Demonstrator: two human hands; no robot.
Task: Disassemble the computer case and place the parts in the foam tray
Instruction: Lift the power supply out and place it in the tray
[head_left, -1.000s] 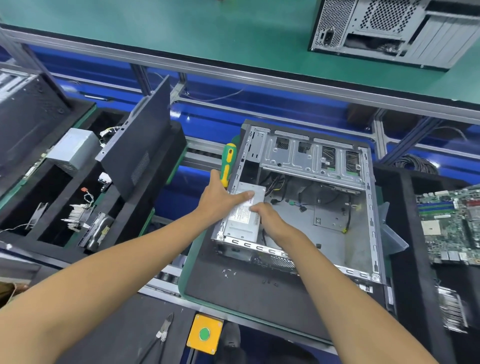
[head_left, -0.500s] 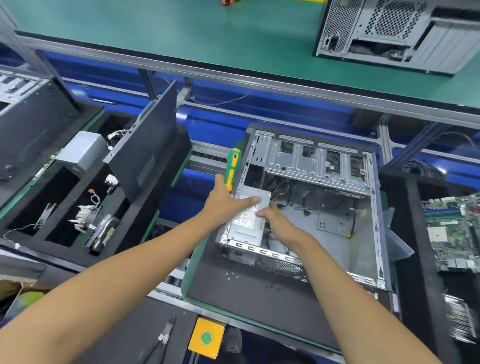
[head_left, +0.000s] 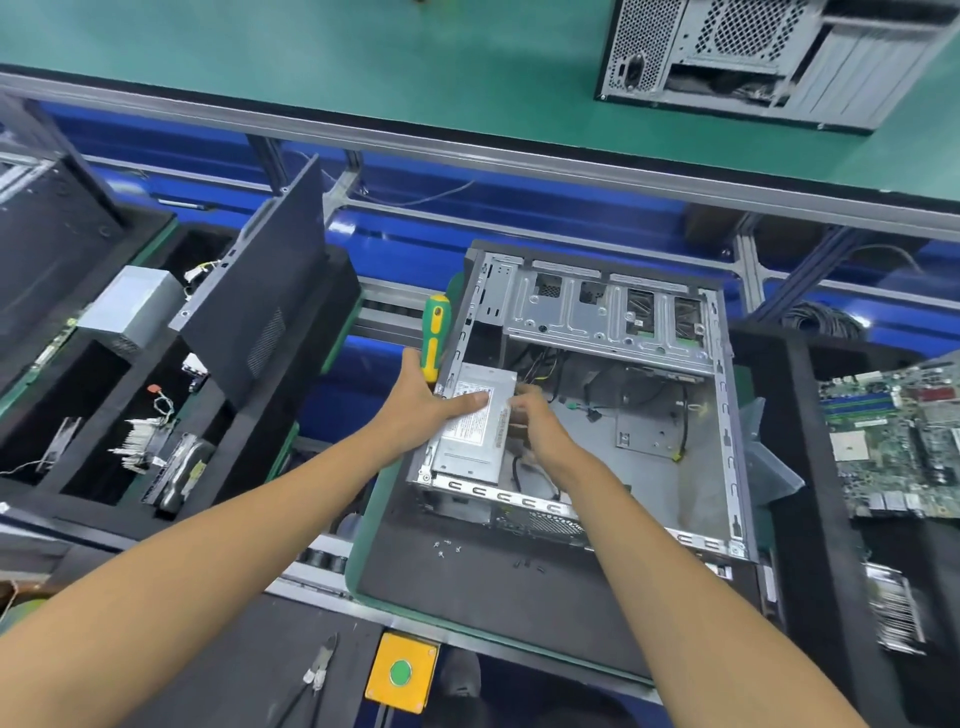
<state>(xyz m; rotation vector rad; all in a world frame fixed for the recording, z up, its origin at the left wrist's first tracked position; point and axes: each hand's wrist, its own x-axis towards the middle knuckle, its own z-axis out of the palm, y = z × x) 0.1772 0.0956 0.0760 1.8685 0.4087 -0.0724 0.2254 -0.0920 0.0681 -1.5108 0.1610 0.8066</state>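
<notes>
Inside the near-left corner of the opened computer case (head_left: 597, 405), a silver power supply (head_left: 475, 431) is seated against the left wall, its labelled face turned upward. It is held from both sides: the left hand (head_left: 421, 405) is laid over its left edge with fingers extended flat across the label, while the right hand (head_left: 540, 426) is curled against its right edge, the fingertips hidden between the unit and the case floor, so how firmly they pinch cannot be told. Just beyond the left hand, a green-and-yellow screwdriver (head_left: 434, 332) is seen standing against the outside of the case wall, touching the thumb side of that hand. Past the right hand, loose black cables (head_left: 597, 395) are strewn over the bare metal floor of the case, and farther back a perforated drive cage (head_left: 608, 317) is spanned across the top. Nearer than the grip, small screws (head_left: 447, 545) are scattered on the black mat (head_left: 493, 587) on which the case is rested. Well to the left of the hands, a black foam tray (head_left: 93, 415) is divided into compartments; a second silver box (head_left: 130, 306), a drive (head_left: 179, 473) and wired small parts are lodged in them, and a dark side panel (head_left: 260, 291) is propped upright at its right edge. Well to the right, a green motherboard (head_left: 893, 441) is laid on another black tray. Close to the viewer, cutters (head_left: 317, 670) and a yellow box with a green button (head_left: 401, 673) are found at the bench edge.
</notes>
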